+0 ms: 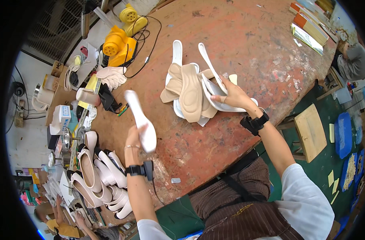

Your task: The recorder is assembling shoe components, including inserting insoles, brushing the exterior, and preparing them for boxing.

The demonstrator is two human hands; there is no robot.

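The left hand [135, 137] pinches a white sole [149, 134] by the edge of its broad end. The right hand [235, 96], thumb and fingers partly closed, grips white insoles [209, 63] over the table [230, 28]. Between the hands, beige pads [191, 94] lie piled. Pale shoes [90, 170] crowd just left of the left hand; a yellow machine [119, 47] stands beyond it.

There are two bare hands, one left hand [135, 137] and one right hand [235, 96], and two black wristbands [135, 170]. The left hand has one white sole [141, 122]. Beige insoles [191, 94] and pale shoes [90, 171] overlap, so counts are uncertain: at least four and six. Two yellow machines [117, 49], one wooden stool [310, 132] and one blue basin [343, 136] also show.
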